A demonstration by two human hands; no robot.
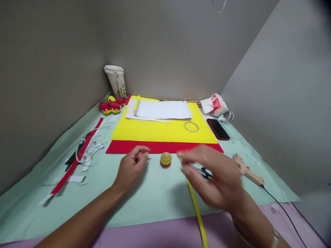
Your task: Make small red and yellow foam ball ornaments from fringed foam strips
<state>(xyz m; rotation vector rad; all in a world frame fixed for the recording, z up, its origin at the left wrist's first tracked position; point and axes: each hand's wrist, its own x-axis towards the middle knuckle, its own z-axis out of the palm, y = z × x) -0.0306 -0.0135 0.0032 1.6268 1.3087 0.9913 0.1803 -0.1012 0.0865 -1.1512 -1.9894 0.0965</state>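
Note:
My left hand [133, 164] rests on the pale green mat [144, 196], its fingers curled and thumb against forefinger, with nothing visible in them. To its right a small round yellow and red piece [166, 159] lies on the mat. My right hand [214, 177] is blurred by motion above the mat; its fingers are bent round black scissors [204, 171]. A long yellow strip [196, 206] runs from under this hand down towards me. Beyond both hands lie a red sheet [157, 147] and a yellow sheet [165, 131].
White papers [162, 110] and a clear tape ring [191, 126] lie on the yellow sheet. A paper cup [116, 81] and red toy pieces [112, 106] sit back left, a phone [218, 129] and tissue pack [216, 104] right. A wooden tool with cable [248, 170] lies right; scraps and a red strip [77, 158] left.

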